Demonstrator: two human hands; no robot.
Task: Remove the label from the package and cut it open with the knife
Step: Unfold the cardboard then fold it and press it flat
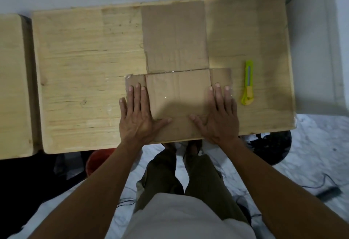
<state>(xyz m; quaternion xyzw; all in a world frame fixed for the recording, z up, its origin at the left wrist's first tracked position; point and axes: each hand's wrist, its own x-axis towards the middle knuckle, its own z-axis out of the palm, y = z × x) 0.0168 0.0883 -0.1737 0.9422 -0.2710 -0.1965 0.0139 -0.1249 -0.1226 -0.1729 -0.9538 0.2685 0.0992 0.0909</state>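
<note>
On the wooden table (75,68), our left hand (138,114) and right hand (220,114) press flat-fingered, gripping nothing, on the flattened package (177,95): light, stiff cardboard, probably best held by its edges; knife (248,83) untouched.

Matt brown cardboard package (177,80), glossy tape along its seam; pale grainy wooden table (85,68); smooth yellow-green plastic knife (248,83).
</note>
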